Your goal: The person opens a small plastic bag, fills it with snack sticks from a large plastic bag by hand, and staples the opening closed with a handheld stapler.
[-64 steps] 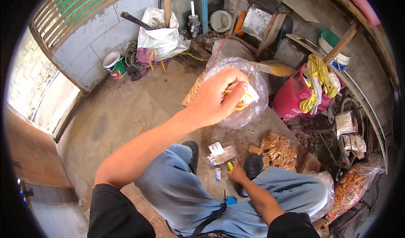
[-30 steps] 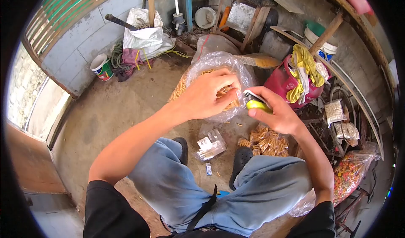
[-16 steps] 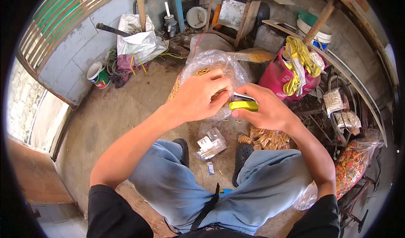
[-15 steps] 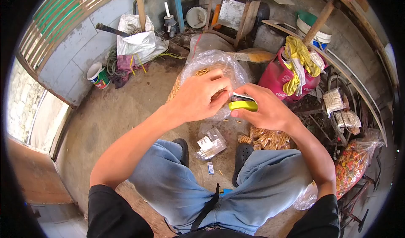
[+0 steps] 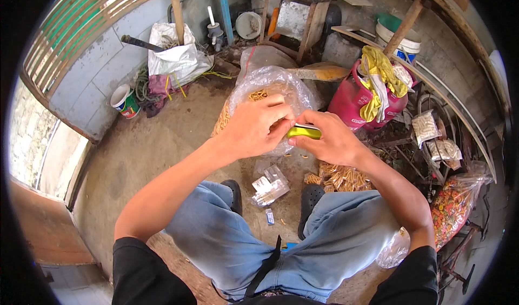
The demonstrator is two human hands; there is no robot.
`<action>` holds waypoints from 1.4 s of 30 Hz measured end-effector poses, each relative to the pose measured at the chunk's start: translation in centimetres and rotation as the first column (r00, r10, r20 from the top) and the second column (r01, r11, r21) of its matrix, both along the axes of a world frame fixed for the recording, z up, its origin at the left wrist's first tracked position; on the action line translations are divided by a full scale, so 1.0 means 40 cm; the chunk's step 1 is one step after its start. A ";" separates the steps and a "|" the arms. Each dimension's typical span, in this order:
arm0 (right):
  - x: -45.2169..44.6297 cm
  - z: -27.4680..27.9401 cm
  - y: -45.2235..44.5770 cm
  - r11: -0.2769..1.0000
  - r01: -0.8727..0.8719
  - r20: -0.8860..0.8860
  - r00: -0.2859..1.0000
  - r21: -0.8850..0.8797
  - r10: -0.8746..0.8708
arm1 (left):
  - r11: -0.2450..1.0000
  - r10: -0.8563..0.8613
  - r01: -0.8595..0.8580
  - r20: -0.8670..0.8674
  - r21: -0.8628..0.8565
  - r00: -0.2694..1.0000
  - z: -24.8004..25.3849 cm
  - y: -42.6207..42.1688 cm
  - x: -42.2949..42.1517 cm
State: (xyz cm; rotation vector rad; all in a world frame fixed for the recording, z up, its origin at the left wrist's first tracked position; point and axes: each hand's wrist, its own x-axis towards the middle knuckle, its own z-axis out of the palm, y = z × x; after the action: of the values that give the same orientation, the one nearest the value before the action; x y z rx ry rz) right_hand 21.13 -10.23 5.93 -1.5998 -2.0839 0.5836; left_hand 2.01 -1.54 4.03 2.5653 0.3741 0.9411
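In my right hand (image 5: 336, 138) is a lime-green stapler (image 5: 306, 132), its jaws pressed nearly together and its front end at the fingertips of my left hand. My left hand (image 5: 258, 125) is closed in a pinch; what it holds is hidden behind the fingers. Behind both hands stands a large clear plastic bag (image 5: 301, 91) with brown stick snacks (image 5: 257, 95) inside. Below on the floor, between the shoes, lie clear plastic packets (image 5: 270, 185) and a small blue-and-white box (image 5: 270, 216).
Bagged brown snacks (image 5: 346, 176) lie beside my right knee. A pink sack (image 5: 354, 99) with yellow cloth on it stands at the right, near a bag of colourful snacks (image 5: 457, 202). A white sack (image 5: 178, 59) and a paint bucket (image 5: 125, 101) are at the back left.
My right hand has moved slightly left, bringing the stapler up to my left fingertips. The stapler's jaws, apart before, are now squeezed closer together.
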 end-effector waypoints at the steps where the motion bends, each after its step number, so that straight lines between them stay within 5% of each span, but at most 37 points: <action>1: 0.000 -0.001 0.000 0.999 -0.021 0.001 1.000 0.030 0.021 | 0.999 -0.007 0.006 -0.008 -0.039 1.000 -0.001 0.002 -0.001; 3: 0.005 -0.008 0.008 0.997 -0.042 -0.001 0.999 0.061 0.042 | 0.997 -0.013 0.012 -0.019 -0.078 1.000 -0.001 0.003 -0.005; 5: 0.027 -0.021 0.024 0.975 -0.158 -0.226 0.967 -0.156 0.121 | 0.995 -0.035 0.034 -0.015 -0.089 0.999 0.000 0.004 -0.006; 9: 0.041 -0.063 0.023 0.971 -0.201 -0.324 0.934 -0.126 0.151 | 0.975 -0.017 0.026 0.041 -0.219 0.999 -0.007 0.016 -0.011; 11: 0.046 -0.065 0.016 0.911 -0.207 -0.593 0.804 -0.357 -0.050 | 0.946 0.006 0.012 0.053 -0.324 0.999 -0.010 0.024 -0.016; 15: 0.067 -0.137 0.027 0.854 -0.200 -0.641 0.745 -0.481 -0.186 | 0.887 0.027 -0.006 0.039 -0.461 0.999 -0.013 0.023 -0.022; 17: 0.068 -0.173 0.031 0.848 -0.264 -0.756 0.618 -0.459 -0.216 | 0.833 0.050 -0.030 0.021 -0.552 0.999 -0.013 0.020 -0.024; 20: 0.029 -0.166 0.006 0.849 -0.246 -0.748 0.622 -0.468 -0.233 | 0.783 0.075 -0.009 0.080 -0.622 0.994 -0.045 0.030 -0.014; 24: -0.036 -0.176 -0.004 0.925 -0.014 -0.750 0.589 -0.381 -0.300 | 0.748 0.117 0.003 0.136 -0.664 0.984 -0.090 0.018 0.023; 32: -0.011 -0.200 0.006 0.940 0.080 -0.734 0.604 -0.332 -0.311 | 0.656 0.198 -0.037 0.125 -0.754 0.972 -0.139 0.001 0.084; 36: 0.026 -0.209 0.006 0.936 0.106 -0.697 0.641 -0.335 -0.322 | 0.556 0.161 0.007 0.116 -0.831 0.980 -0.137 0.010 0.110; 42: 0.100 -0.217 -0.004 0.929 0.161 -0.570 0.750 -0.334 -0.335 | 0.646 -0.038 0.036 0.016 -0.763 0.999 -0.154 0.047 0.139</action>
State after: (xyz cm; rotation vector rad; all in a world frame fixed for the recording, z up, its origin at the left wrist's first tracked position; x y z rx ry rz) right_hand 25.12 -10.38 -2.76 -1.5099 -1.3122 1.1509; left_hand 7.59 0.33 -2.13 1.7679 0.5723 0.5724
